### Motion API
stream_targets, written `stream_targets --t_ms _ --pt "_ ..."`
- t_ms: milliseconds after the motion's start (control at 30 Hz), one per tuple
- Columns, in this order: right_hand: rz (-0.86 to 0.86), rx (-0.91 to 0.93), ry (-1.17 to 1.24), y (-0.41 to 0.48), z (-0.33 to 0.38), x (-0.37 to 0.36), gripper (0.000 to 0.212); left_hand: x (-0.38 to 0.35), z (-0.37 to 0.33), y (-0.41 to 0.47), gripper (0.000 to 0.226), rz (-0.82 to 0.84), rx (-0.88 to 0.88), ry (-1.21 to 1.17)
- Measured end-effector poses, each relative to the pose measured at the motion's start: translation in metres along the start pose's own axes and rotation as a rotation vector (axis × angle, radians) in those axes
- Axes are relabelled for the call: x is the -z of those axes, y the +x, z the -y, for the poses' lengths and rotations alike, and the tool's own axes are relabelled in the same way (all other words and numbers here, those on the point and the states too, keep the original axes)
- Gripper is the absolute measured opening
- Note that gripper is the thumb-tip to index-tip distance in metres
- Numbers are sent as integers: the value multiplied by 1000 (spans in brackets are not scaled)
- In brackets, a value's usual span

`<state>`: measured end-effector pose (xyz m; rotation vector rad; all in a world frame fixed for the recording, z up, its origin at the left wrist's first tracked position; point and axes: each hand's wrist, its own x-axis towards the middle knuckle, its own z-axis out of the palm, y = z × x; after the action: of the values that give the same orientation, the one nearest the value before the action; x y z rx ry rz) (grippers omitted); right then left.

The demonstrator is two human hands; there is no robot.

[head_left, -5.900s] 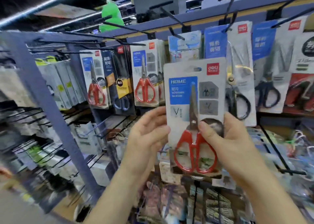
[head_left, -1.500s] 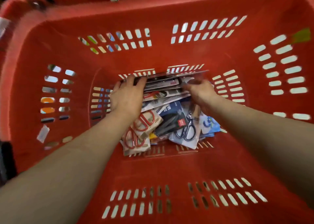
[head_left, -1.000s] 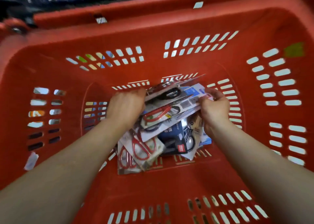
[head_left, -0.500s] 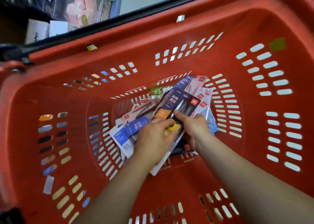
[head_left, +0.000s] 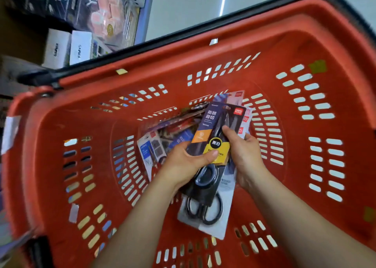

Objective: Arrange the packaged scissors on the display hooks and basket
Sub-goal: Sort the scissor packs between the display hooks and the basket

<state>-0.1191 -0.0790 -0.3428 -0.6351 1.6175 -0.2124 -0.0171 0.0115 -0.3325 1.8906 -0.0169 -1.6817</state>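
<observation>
Here, both hands' grip, left hand, right hand, pinching packaged scissors, above red basket

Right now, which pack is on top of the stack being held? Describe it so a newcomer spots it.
Look inside the red basket, at the stack gripped by the left hand and right hand. The top pack is the dark scissors pack: black-handled scissors, orange and yellow labels, unlike the light-backed pack beneath it.

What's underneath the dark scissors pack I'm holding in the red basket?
Under the dark-carded black scissors pack, a grey-carded pack of black-handled scissors sticks out, held in the same stack. More cards fan behind; their contents are covered. Loose packs lie on the red plastic basket floor.
</observation>
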Motion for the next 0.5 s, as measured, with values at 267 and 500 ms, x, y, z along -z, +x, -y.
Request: stream_targets --t_ms 267,500 --pt "36 -36 39 -57 26 27 25 -5 -20 -57 20 -12 7 -103" --pt "-109 124 -45 -100 28 48 26 5 -34 -102 24 -59 93 -240"
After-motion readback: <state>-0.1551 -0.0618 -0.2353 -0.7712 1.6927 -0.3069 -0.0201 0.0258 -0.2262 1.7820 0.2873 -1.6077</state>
